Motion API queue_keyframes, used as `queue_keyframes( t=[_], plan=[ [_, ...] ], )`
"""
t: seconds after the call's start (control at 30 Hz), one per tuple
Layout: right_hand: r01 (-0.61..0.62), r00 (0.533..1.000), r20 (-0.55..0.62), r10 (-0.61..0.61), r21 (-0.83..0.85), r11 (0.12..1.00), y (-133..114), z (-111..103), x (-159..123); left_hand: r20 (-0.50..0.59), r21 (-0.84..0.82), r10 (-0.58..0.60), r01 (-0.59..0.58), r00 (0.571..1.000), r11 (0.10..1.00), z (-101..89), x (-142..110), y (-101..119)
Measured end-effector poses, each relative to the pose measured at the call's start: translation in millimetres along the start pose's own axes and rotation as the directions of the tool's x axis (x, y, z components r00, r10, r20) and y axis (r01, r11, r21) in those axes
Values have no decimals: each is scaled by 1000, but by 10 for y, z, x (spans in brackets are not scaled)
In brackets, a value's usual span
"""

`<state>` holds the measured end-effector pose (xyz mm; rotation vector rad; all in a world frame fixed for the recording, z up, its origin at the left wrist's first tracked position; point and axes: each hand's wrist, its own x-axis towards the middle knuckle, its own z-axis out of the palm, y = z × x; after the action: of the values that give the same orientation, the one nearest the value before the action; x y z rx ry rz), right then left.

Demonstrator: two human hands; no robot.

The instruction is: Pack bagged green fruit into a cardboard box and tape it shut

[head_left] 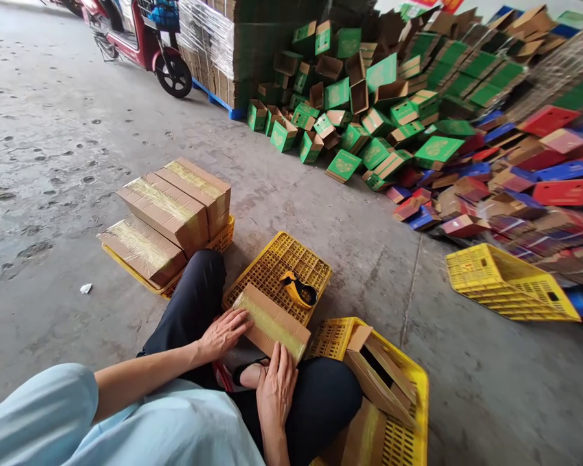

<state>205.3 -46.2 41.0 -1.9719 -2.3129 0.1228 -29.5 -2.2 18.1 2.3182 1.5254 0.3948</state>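
Observation:
A brown cardboard box (pixel 272 320) with yellowish tape along its top lies at the near edge of an upturned yellow plastic crate (pixel 276 259). My left hand (pixel 226 333) rests with its fingers laid out on the box's left end. Against the near right side of the same box, my right hand (pixel 278 382) lies flat with fingers stretched out. Behind the box, on the crate, sits a yellow and black tape dispenser (pixel 298 289), touched by neither hand.
Taped cartons (pixel 168 204) are stacked on a yellow crate at left. At right, a yellow crate (pixel 420 414) holds cardboard boxes, one with its flaps open. Another yellow crate (pixel 505 281) lies farther right. Green boxes (pixel 337 94) are heaped behind. A red scooter (pixel 136 39) stands at the back.

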Motion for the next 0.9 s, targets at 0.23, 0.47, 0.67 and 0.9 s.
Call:
queue_keyframes(
  t=[0.23,0.47,0.67,0.9],
  plan=[
    [-22,1000,-19,22,-23,999,-432,83,203,-18,56,-42,42,999,998,264,62,289],
    [59,993,107,-55,-28,998,-432,183,256,43,9,71,-71,997,997,220,97,228],
    [-52,997,48,54,-40,998,43,39,294,-37,-125,104,-108,994,986,-151,158,49],
    [-165,984,-74,160,-72,984,-106,-107,669,-60,-32,-61,59,996,998,-248,585,206]
  ],
)
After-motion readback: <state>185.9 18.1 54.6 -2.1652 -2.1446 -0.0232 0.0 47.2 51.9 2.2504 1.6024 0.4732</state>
